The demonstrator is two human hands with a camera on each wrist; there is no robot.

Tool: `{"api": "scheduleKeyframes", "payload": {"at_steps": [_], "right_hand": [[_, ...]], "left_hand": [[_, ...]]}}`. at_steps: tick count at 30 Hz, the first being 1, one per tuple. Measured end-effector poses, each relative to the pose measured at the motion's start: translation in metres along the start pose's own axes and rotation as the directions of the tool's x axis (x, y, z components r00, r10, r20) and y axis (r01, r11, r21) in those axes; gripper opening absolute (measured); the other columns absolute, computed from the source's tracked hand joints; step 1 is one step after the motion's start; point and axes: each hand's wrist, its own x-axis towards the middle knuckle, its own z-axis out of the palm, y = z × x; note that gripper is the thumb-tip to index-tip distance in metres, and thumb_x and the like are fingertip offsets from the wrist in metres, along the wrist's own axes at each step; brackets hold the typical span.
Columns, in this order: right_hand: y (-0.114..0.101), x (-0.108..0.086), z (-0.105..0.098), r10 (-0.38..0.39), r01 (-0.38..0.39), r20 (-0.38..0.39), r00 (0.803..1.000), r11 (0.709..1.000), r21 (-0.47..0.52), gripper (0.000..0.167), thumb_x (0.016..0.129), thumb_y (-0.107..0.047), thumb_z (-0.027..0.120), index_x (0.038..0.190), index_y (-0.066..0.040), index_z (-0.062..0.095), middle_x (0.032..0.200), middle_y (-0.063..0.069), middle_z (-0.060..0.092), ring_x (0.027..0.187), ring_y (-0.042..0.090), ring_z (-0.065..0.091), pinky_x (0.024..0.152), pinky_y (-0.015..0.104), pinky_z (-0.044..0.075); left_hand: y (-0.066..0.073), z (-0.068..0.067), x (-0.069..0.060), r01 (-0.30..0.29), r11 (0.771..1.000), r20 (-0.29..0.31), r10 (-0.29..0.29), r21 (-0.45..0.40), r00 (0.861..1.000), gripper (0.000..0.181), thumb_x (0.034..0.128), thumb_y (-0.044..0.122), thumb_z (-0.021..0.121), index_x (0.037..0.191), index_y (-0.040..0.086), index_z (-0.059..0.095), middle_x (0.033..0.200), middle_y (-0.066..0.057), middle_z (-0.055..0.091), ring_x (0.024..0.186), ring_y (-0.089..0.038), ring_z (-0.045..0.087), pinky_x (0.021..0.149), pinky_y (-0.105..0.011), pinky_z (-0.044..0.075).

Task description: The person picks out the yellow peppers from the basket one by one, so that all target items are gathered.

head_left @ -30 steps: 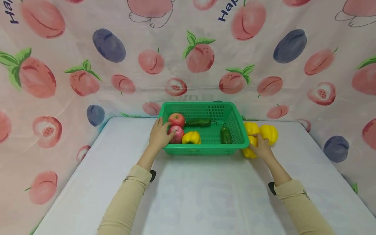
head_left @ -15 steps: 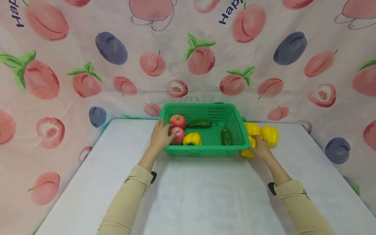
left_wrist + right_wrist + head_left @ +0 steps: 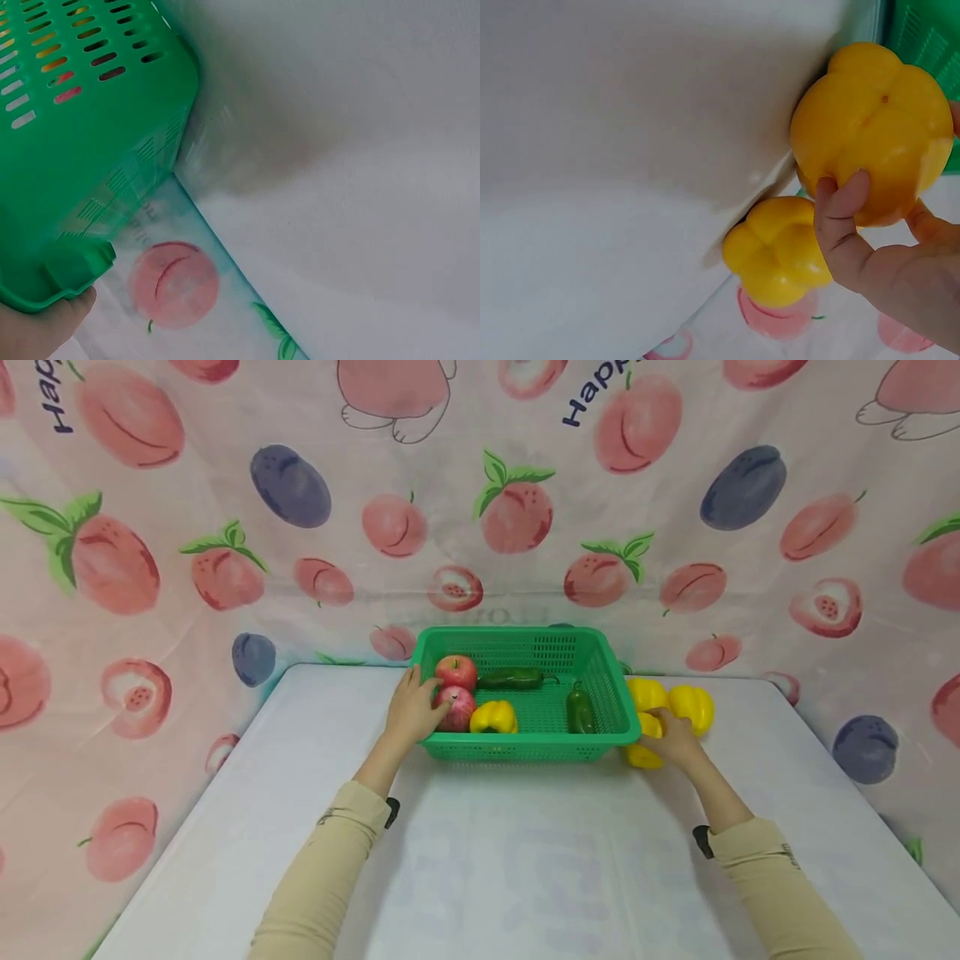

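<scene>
The right fingers [image 3: 835,244] partly hide a yellow pepper [image 3: 870,135], and the left wrist view crops the basket [image 3: 112,127]

Head cam high, fwd/down, L/R wrist cams close, all share green basket [image 3: 528,746]

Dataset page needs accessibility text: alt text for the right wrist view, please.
A right hand grips a yellow bell pepper, with part of a green slotted basket at upper right. Another yellow bell pepper shows lower in frame; white tabletop fills the left.
</scene>
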Motion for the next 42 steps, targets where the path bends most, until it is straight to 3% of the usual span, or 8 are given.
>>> {"api": "scheduleKeyframes", "payload": {"at_steps": [12, 18, 22, 26, 29, 36, 42], "right_hand": [[-0.004, 0.0, 0.003, -0.073, 0.073, -0.038, 0.997, 0.997, -0.012, 0.059, 0.088, -0.017, 0.059, 0.131, 0.015, 0.035, 0.125, 0.043, 0.041, 0.112, 0.056, 0.036, 0.096, 0.068, 0.034], [-0.004, -0.002, 0.003, -0.048, 0.048, -0.025, 0.999, 0.999, 0.005, 0.063, 0.092, -0.02, 0.056, 0.138, 0.012, 0.026, 0.131, 0.045, 0.033, 0.116, 0.058, 0.035, 0.096, 0.07, 0.034], [-0.013, -0.003, -0.002, -0.095, 0.095, -0.133, 0.987, 0.995, -0.003, 0.055, 0.094, -0.019, 0.054, 0.135, 0.012, 0.033, 0.127, 0.044, 0.039, 0.11, 0.056, 0.041, 0.093, 0.067, 0.038], [-0.031, -0.004, -0.007, -0.146, 0.168, -0.265, 0.953, 0.984, 0.062, 0.044, 0.095, -0.015, 0.051, 0.13, 0.011, 0.042, 0.125, 0.039, 0.046, 0.11, 0.051, 0.045, 0.094, 0.061, 0.04], [-0.048, -0.004, -0.006, -0.175, 0.22, -0.302, 0.937, 0.968, 0.121, 0.037, 0.096, -0.011, 0.051, 0.126, 0.01, 0.047, 0.122, 0.034, 0.051, 0.108, 0.047, 0.05, 0.093, 0.057, 0.044], [-0.085, 0.004, 0.001, -0.294, 0.319, -0.217, 0.931, 0.944, 0.088, 0.033, 0.093, -0.014, 0.057, 0.123, 0.002, 0.054, 0.115, 0.026, 0.058, 0.098, 0.039, 0.056, 0.086, 0.05, 0.049], [-0.097, 0.016, 0.003, -0.331, 0.342, -0.153, 0.931, 0.938, 0.05, 0.034, 0.092, -0.011, 0.059, 0.123, -0.001, 0.054, 0.118, 0.024, 0.057, 0.1, 0.038, 0.055, 0.086, 0.049, 0.048]], "left_hand": [[-0.005, -0.008, 0.004, -0.035, 0.998, 0.024, 0.034, 0.042, 0.999, 0.052, 0.0945, 0.036, 0.051, 0.134, 0.003, 0.049, 0.149, -0.034, 0.023, 0.142, -0.046, 0.017, 0.117, -0.051, 0.018], [-0.009, -0.003, 0.003, -0.039, 0.998, 0.031, 0.038, 0.044, 0.999, 0.055, 0.0953, 0.039, 0.048, 0.135, 0.002, 0.047, 0.148, -0.035, 0.023, 0.142, -0.046, 0.015, 0.117, -0.051, 0.017], [-0.011, -0.002, 0.001, -0.034, 0.999, 0.028, 0.033, 0.03, 0.999, 0.054, 0.0953, 0.038, 0.049, 0.136, 0.002, 0.047, 0.149, -0.034, 0.023, 0.142, -0.046, 0.015, 0.117, -0.052, 0.017], [-0.011, -0.001, -0.001, -0.03, 1.0, 0.016, 0.03, 0.005, 0.999, 0.053, 0.0951, 0.036, 0.05, 0.135, 0.002, 0.048, 0.148, -0.034, 0.023, 0.142, -0.046, 0.016, 0.118, -0.051, 0.016], [-0.011, -0.001, -0.003, -0.03, 1.0, 0.005, 0.03, -0.004, 1.0, 0.052, 0.0951, 0.035, 0.05, 0.135, 0.002, 0.048, 0.148, -0.034, 0.025, 0.141, -0.046, 0.017, 0.117, -0.051, 0.017], [-0.006, 0.0, -0.003, -0.025, 1.0, -0.01, 0.025, -0.014, 1.0, 0.052, 0.0947, 0.035, 0.051, 0.135, 0.002, 0.049, 0.148, -0.032, 0.028, 0.142, -0.044, 0.019, 0.117, -0.051, 0.018], [-0.001, 0.001, -0.001, -0.027, 0.999, -0.018, 0.026, -0.04, 0.999, 0.05, 0.0945, 0.034, 0.051, 0.134, 0.002, 0.049, 0.148, -0.031, 0.028, 0.142, -0.043, 0.017, 0.118, -0.051, 0.016]]}}
